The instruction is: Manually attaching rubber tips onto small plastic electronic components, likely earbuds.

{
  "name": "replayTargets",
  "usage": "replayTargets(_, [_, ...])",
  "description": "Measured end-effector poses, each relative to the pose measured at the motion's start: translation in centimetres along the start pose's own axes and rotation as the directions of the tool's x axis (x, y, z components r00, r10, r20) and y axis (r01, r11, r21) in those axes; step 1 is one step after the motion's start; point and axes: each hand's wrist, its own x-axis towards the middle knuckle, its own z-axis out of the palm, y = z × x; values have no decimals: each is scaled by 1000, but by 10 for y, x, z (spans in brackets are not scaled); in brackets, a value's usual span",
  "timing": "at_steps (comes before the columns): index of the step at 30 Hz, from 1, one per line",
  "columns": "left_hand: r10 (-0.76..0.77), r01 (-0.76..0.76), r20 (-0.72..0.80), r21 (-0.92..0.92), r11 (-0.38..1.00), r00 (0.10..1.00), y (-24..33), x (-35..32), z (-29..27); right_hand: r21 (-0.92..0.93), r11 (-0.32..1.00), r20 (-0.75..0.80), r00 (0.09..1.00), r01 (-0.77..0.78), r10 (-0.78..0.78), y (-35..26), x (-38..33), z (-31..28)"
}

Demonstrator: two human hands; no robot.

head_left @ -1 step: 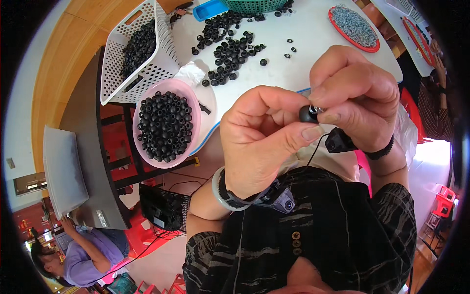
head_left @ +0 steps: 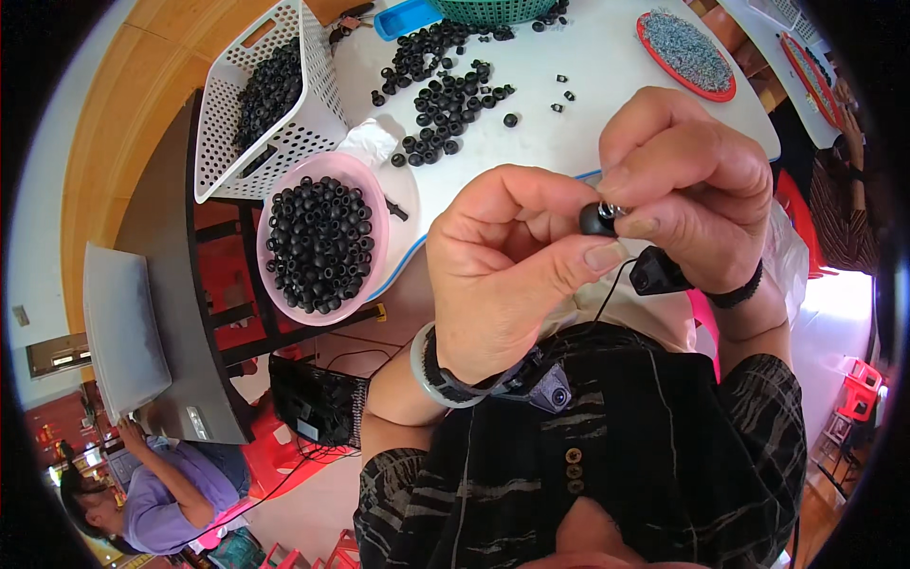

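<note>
Between thumb and forefinger, my left hand [head_left: 507, 270] grips a small hollow black ball [head_left: 594, 221]. From the right, my right hand [head_left: 697, 190] pinches a shiny metal spring [head_left: 609, 210] against the ball's opening. The fingertips partly cover both pieces, so how deep the spring sits cannot be seen. Many similar black balls lie in a pink bowl [head_left: 381, 228] to the left, and a loose pile of black balls [head_left: 445, 109] spreads over the white table [head_left: 531, 142]. A red tray [head_left: 728, 93] at the far right holds a heap of thin silvery-grey pieces.
A white perforated basket [head_left: 322, 95] full of black parts stands beside the bowl. At the back are a blue tray [head_left: 406, 19] and a green basket [head_left: 493, 9]. A small camera [head_left: 654, 273] hangs by my right wrist. Another person [head_left: 166, 498] sits at lower left.
</note>
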Motion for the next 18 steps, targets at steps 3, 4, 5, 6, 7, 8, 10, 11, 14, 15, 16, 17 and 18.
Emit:
replayTargets(3, [-2,2,11,-9,1000,1000,0,0,-7,5,1000,-3,1000,4,-4,8,-1,1])
replayTargets(4, [-1,1,11,-4,1000,1000,-1,0,-8,-7,1000,-1,1000,0,0,8,-1,0])
replayTargets(5, [-1,1,10,-5,1000,1000,0,0,-9,-19,1000,1,1000,-5,5,9,-1,0])
replayTargets(6, [-23,24,-43,24,999,999,1,-1,-9,-18,1000,1,1000,-5,5,10,-1,1])
replayTargets(7, [-43,48,-96,52,998,994,1,-1,-8,20,999,-9,1000,-26,26,10,-1,3])
replayTargets(8, [-43,48,-97,51,998,994,2,-1,-8,58,997,-18,999,-46,47,11,-1,4])
replayTargets(10, [-54,63,-105,82,995,993,3,0,-8,73,996,-25,998,-55,57,12,-2,6])
replayTargets(11, [-54,63,-106,82,995,993,2,0,-10,88,994,-33,997,-63,66,13,-2,6])
replayTargets(14, [-20,19,7,44,999,1000,-1,2,-17,143,985,-40,994,-95,102,15,-3,9])
replayTargets(15, [-20,20,3,43,999,1000,-1,3,-17,144,985,-41,994,-95,102,16,-4,10])
replayTargets(16, [-19,19,-2,42,999,1000,-1,3,-18,136,987,-48,994,-91,98,17,-4,10])
replayTargets(17, [-20,20,-2,43,999,1000,-1,4,-19,127,988,-54,994,-86,93,18,-3,11])
replayTargets(18, [-16,16,5,32,999,1000,-2,4,-20,128,988,-55,994,-86,93,19,-3,11])
